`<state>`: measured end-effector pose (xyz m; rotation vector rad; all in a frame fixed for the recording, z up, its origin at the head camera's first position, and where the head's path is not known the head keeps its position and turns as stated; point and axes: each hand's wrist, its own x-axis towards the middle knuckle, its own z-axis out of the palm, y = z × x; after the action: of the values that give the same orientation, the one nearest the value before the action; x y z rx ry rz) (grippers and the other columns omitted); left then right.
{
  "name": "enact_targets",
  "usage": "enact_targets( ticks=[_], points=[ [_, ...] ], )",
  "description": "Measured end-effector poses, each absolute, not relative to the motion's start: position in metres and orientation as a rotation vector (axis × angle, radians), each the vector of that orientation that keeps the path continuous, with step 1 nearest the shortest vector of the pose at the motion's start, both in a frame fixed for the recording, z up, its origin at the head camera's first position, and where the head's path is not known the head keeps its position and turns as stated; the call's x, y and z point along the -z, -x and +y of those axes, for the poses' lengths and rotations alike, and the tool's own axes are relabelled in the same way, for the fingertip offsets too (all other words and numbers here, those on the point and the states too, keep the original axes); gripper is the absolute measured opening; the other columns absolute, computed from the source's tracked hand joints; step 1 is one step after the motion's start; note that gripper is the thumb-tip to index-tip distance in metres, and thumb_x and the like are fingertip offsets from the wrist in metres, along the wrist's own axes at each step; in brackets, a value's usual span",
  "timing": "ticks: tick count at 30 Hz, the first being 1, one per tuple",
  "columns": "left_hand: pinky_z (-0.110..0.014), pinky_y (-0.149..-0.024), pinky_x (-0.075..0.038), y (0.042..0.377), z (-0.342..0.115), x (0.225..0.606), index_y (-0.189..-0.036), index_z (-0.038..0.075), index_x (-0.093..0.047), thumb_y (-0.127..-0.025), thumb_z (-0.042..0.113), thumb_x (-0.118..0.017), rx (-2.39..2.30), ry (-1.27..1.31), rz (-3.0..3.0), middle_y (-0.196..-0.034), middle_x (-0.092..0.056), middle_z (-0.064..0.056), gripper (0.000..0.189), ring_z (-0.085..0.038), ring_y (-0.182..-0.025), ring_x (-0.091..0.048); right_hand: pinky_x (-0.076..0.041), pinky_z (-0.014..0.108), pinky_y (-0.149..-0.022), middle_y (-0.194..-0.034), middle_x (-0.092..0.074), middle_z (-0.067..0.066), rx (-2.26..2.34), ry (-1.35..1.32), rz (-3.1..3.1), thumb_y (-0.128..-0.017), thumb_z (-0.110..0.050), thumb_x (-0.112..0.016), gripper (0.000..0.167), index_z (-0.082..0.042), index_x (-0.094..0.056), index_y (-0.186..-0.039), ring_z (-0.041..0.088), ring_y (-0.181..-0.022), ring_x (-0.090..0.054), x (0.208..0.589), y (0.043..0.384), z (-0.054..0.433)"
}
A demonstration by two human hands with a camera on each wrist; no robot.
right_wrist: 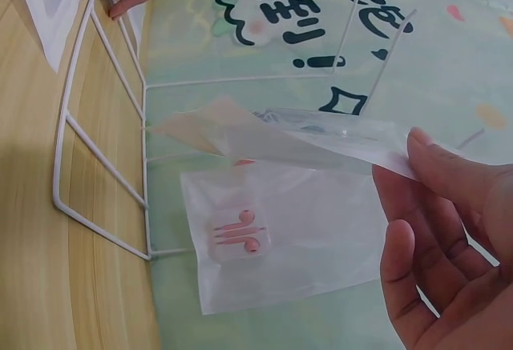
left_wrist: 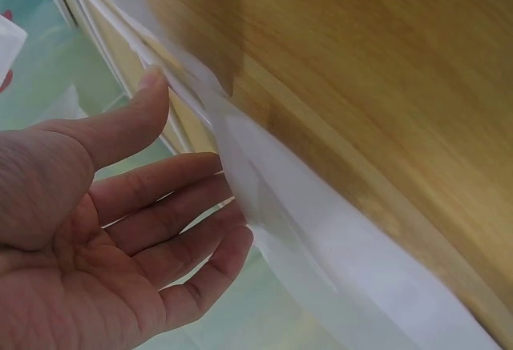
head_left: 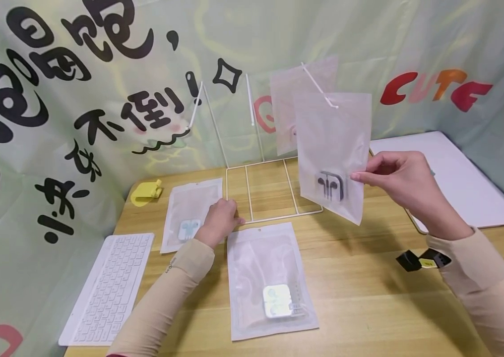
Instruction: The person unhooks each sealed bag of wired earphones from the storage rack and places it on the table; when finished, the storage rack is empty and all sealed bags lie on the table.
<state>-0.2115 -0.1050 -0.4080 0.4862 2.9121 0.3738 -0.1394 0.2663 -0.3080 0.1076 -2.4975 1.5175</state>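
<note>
My right hand [head_left: 401, 181] pinches the side edge of a white translucent pouch [head_left: 332, 134] with dark wired earphones [head_left: 330, 186] inside. A prong of the white wire rack [head_left: 252, 198] crosses the pouch's top, its tip showing in front. Behind it hangs another pouch [head_left: 285, 116]; the right wrist view shows pink earphones [right_wrist: 240, 234] in that one. My left hand [head_left: 220, 220] is at the rack's front left base corner. In the left wrist view its thumb touches the wire, with the fingers loosely bent and apart from the thumb.
Two more pouches with earphones lie flat, one left of the rack [head_left: 196, 203], one in front [head_left: 261, 258]. A white keyboard [head_left: 111, 287] is at left, a yellow clip-like item [head_left: 147, 192] behind it. At right lies a white flat panel [head_left: 453, 183]. A printed curtain hangs behind.
</note>
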Motion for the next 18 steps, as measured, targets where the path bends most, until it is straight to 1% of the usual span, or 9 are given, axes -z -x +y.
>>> enact_targets(
  ticks=[5,9,15,18],
  points=[
    [-0.028,-0.057,-0.045,0.213,-0.106,0.409,-0.067,0.008,-0.059,-0.084,0.025,-0.080,-0.360,-0.490,2.923,-0.065,-0.058,-0.001,0.032,-0.015,-0.058,-0.052,-0.050,0.021,-0.058,-0.079,-0.071,0.005,-1.507,-0.123,-2.491,-0.077,-0.016,-0.087,0.021,-0.002,-0.074,-0.085,0.015,-0.064,-0.060,0.307,0.130,0.269],
    [-0.028,-0.057,-0.045,0.213,-0.106,0.409,-0.066,0.008,-0.059,-0.085,0.025,-0.080,-0.364,-0.490,2.918,-0.064,-0.058,-0.001,0.032,-0.015,-0.057,-0.052,-0.050,0.022,-0.059,-0.079,-0.071,0.006,-1.488,-0.097,-2.515,-0.078,-0.016,-0.087,0.020,-0.003,-0.074,-0.087,0.017,-0.065,-0.061,0.306,0.120,0.271],
    [-0.028,-0.057,-0.046,0.213,-0.105,0.408,-0.068,0.008,-0.061,-0.085,0.025,-0.080,-0.359,-0.494,2.914,-0.065,-0.059,-0.002,0.031,-0.015,-0.058,-0.054,-0.043,0.025,-0.055,-0.076,-0.070,0.007,-1.440,-0.046,-2.549,-0.078,-0.021,-0.087,0.022,-0.006,-0.075,-0.087,0.017,-0.062,-0.056,0.304,0.104,0.275],
    [-0.028,-0.057,-0.047,0.214,-0.106,0.409,-0.068,0.008,-0.060,-0.085,0.025,-0.080,-0.354,-0.491,2.916,-0.066,-0.059,-0.002,0.031,-0.016,-0.058,-0.054,-0.039,0.027,-0.053,-0.074,-0.070,0.008,-1.455,-0.046,-2.534,-0.078,-0.020,-0.087,0.021,-0.005,-0.075,-0.087,0.015,-0.060,-0.054,0.302,0.097,0.279]
  ],
)
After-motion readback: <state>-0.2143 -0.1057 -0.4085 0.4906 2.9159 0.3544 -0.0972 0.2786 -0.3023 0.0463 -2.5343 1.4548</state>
